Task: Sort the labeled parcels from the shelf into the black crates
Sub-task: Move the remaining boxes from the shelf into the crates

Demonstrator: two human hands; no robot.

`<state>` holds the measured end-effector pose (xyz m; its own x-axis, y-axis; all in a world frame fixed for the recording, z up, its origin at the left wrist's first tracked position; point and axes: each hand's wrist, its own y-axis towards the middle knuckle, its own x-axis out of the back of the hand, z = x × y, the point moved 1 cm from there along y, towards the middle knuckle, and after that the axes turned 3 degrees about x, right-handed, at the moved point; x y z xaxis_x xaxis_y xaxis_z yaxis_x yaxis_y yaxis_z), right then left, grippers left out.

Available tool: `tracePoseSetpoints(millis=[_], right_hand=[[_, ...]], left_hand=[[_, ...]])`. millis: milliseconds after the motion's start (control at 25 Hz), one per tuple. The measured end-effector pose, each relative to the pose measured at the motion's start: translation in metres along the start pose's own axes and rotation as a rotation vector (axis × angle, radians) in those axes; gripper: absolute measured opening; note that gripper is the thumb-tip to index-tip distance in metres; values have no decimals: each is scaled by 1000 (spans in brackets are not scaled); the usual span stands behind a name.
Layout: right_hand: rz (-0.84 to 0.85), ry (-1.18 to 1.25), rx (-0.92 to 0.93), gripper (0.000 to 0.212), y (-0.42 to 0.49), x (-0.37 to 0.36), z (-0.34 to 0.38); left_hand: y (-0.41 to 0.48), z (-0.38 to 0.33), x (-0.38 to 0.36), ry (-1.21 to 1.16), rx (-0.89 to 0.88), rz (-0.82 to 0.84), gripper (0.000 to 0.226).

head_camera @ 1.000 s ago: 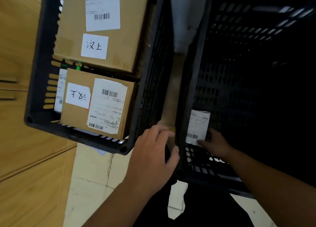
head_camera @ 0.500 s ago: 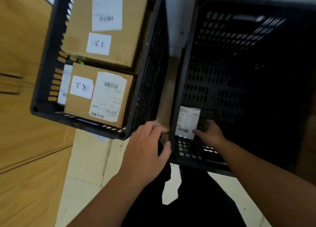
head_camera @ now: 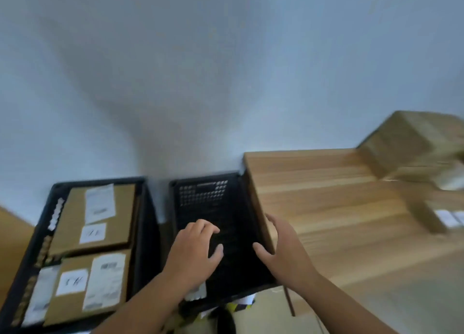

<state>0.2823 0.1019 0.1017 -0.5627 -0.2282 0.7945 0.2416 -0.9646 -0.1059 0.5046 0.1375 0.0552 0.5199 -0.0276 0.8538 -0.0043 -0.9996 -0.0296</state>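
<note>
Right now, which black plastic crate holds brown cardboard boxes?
The left black plastic crate; the right black crate, against the light wooden shelf, shows none.

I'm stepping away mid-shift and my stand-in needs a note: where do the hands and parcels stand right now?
Left hand: open, empty, above the right crate.
Right hand: open, empty, by that crate's right rim.
Done: two labeled boxes, far box and near box, lie in the left crate.
Right crate is dark; only a white label shows inside.
To do: blurred boxes wait on the wooden shelf.
</note>
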Motion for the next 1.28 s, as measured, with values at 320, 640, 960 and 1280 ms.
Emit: tracePoseSetpoints(millis=[320,640,960,1280], right_hand=[[-404,-120,-177,73,-128,88,-31],[-690,2,-324,75,-238,139,-119],[-677,28,-454,68,-316,207,-249],[-663,26,-437,66,-333,256,-321]], left_hand=[[-5,-151,-1,-13,-496,87,42],[-46,-291,-48,13,-769,136,44],[-73,-441,-133,56,-755,175,44],[-66,-513,-188,94,-769,191,47]])
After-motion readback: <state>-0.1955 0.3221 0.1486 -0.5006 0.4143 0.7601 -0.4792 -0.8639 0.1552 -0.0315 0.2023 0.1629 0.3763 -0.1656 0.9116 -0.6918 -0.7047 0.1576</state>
